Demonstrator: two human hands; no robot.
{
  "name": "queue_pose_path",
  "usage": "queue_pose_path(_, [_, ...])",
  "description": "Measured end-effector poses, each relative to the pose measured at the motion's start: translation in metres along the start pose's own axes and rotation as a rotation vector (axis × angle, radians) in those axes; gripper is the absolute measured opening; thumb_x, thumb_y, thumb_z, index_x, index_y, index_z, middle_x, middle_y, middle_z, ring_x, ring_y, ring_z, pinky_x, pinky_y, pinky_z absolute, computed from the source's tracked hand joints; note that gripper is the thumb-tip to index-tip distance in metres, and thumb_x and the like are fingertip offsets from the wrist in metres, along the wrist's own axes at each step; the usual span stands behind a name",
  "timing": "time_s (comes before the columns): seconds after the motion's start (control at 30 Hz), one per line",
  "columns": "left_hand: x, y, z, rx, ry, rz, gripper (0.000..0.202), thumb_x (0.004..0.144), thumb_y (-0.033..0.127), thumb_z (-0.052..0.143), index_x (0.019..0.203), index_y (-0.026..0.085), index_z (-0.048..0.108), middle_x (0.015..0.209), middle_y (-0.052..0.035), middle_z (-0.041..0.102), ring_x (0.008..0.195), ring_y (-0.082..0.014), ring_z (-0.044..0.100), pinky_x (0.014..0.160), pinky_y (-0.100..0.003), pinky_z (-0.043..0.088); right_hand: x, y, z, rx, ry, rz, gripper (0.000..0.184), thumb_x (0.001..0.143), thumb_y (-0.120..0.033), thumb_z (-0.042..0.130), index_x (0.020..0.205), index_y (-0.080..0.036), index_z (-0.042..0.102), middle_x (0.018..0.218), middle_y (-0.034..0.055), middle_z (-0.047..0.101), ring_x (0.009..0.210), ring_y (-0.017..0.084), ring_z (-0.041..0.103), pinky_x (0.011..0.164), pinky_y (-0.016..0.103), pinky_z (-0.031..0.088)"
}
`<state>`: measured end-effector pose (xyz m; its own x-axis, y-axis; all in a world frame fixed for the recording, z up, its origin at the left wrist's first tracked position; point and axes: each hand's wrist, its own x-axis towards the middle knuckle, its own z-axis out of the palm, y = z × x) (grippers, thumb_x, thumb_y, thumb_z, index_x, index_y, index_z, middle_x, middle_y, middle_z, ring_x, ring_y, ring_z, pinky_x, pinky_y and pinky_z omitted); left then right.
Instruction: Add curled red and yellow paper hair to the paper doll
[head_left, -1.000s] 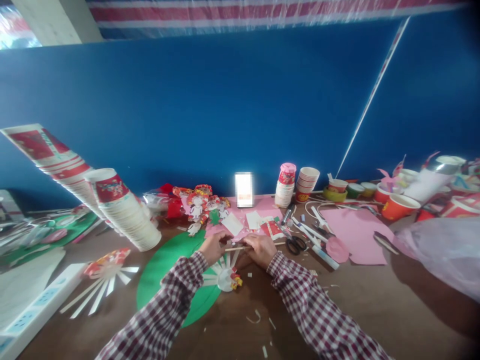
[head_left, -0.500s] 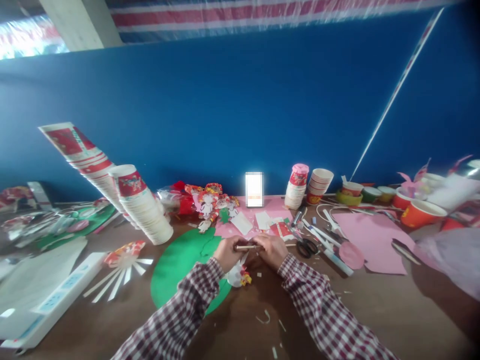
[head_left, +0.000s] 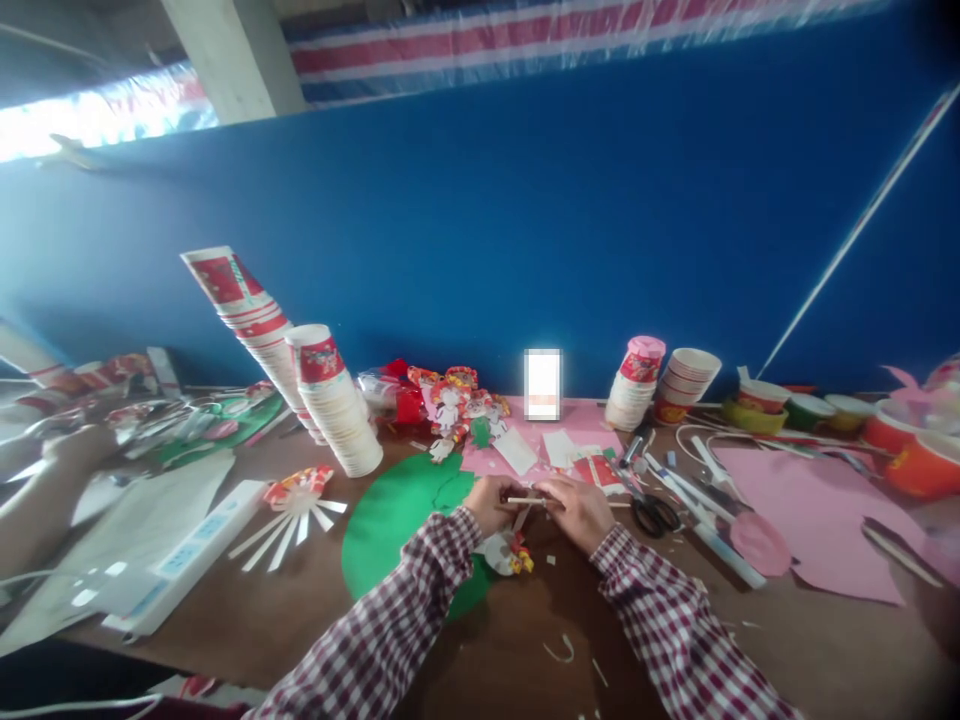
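Note:
Both my hands meet over the table at the centre of the view. My left hand (head_left: pixel 493 503) is closed, pinching one end of a thin pale stick-like strip (head_left: pixel 526 501). The other end is between the closed fingers of my right hand (head_left: pixel 580 512). Part of the strip is hidden by my fingers. Just below my hands lies a white cut paper cup piece (head_left: pixel 501 553) with red and yellow edging. The green paper circle (head_left: pixel 390 530) lies under and left of my left forearm. Black-handled scissors (head_left: pixel 654 515) rest to the right of my right hand.
Tall stacks of paper cups (head_left: pixel 334 400) stand at the left, shorter ones (head_left: pixel 686 385) at the back right. A fanned, cut cup (head_left: pixel 296 505) lies near a white power strip (head_left: pixel 199 560). Pink paper (head_left: pixel 817 520) lies right. Another person's arm (head_left: pixel 56 475) reaches in at far left.
The view has turned left, so the table's things appear further right. Another person's arm now shows at the left. My hands keep their hold on the strip, with little visible change.

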<state>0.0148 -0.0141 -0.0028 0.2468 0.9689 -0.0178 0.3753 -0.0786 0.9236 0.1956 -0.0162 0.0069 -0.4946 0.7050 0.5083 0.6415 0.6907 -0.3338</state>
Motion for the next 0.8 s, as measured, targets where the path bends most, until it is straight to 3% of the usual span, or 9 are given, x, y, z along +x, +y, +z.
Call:
queue_pose_path(0.13, [0.007, -0.005, 0.0, -0.017, 0.027, -0.003, 0.017, 0.062, 0.022, 0.057, 0.074, 0.01, 0.063, 0.051, 0.0022, 0.054, 0.044, -0.0063, 0.043, 0.041, -0.016, 0.031, 0.0, -0.001, -0.002, -0.058, 0.045, 0.036, 0.018, 0.08, -0.022, 0.049, 0.095, -0.022, 0.059, 0.093, 0.0024, 0.063, 0.084, 0.015, 0.058, 0.071, 0.024, 0.044])
queue_pose_path(0.3, [0.012, -0.005, -0.002, -0.062, 0.064, -0.004, 0.017, 0.065, 0.026, 0.056, 0.074, 0.011, 0.06, 0.053, 0.002, 0.054, 0.043, -0.0062, 0.044, 0.041, -0.017, 0.032, 0.001, -0.004, -0.008, -0.12, 0.065, 0.074, 0.03, 0.082, -0.04, 0.046, 0.101, -0.019, 0.057, 0.097, 0.0054, 0.062, 0.088, 0.018, 0.056, 0.075, 0.027, 0.042])
queue_pose_path(0.6, [0.014, -0.014, 0.004, -0.159, 0.09, -0.026, 0.019, 0.066, 0.028, 0.058, 0.075, 0.011, 0.058, 0.054, 0.0015, 0.055, 0.043, -0.0065, 0.046, 0.041, -0.017, 0.035, 0.004, -0.009, -0.012, -0.198, 0.073, 0.062, 0.03, 0.086, -0.034, 0.039, 0.104, -0.019, 0.057, 0.097, 0.0056, 0.062, 0.088, 0.018, 0.055, 0.077, 0.028, 0.039])
queue_pose_path(0.8, [0.01, -0.008, -0.005, -0.16, 0.076, -0.032, 0.028, 0.066, 0.023, 0.059, 0.09, 0.01, 0.058, 0.058, 0.0004, 0.058, 0.046, -0.0087, 0.05, 0.045, -0.02, 0.041, 0.004, -0.007, -0.005, -0.24, 0.175, 0.075, 0.025, 0.086, -0.028, 0.041, 0.101, -0.019, 0.059, 0.091, 0.0047, 0.064, 0.081, 0.017, 0.057, 0.074, 0.026, 0.04])
